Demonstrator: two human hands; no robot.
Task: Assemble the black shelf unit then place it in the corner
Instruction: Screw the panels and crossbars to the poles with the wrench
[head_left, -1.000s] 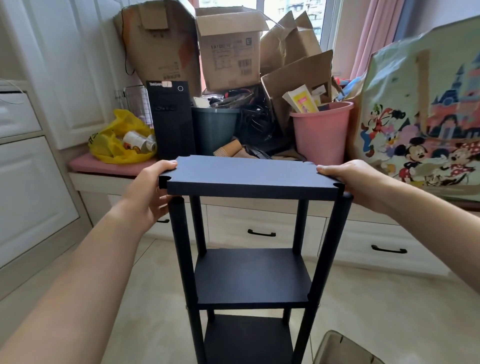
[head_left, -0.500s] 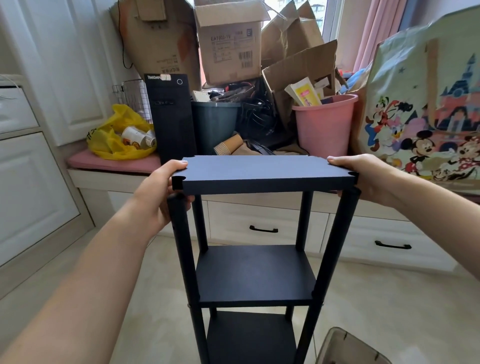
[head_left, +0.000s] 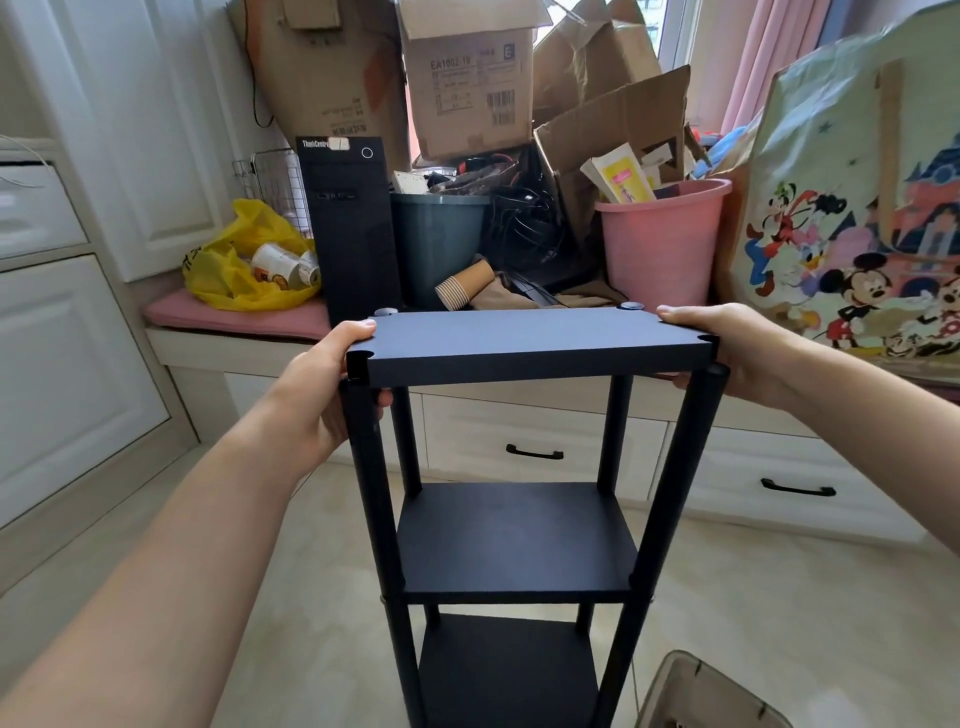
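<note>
Black shelf unit (head_left: 514, 540) is standing upright over the tiled floor (head_left: 779, 597), just before the white drawer bench (head_left: 545, 426). Compared with half a second ago, grey rear post caps (head_left: 386, 312) are now showing at the far corners of the top panel (head_left: 530, 343). The left hand (head_left: 322, 395) is gripping the panel's left edge, thumb on top and fingers beneath; the right hand (head_left: 737, 353) is gripping the right edge likewise. Cardboard boxes (head_left: 467, 88), a computer tower (head_left: 353, 234) and a pink bucket (head_left: 660, 244) are crowding the bench top.
</note>
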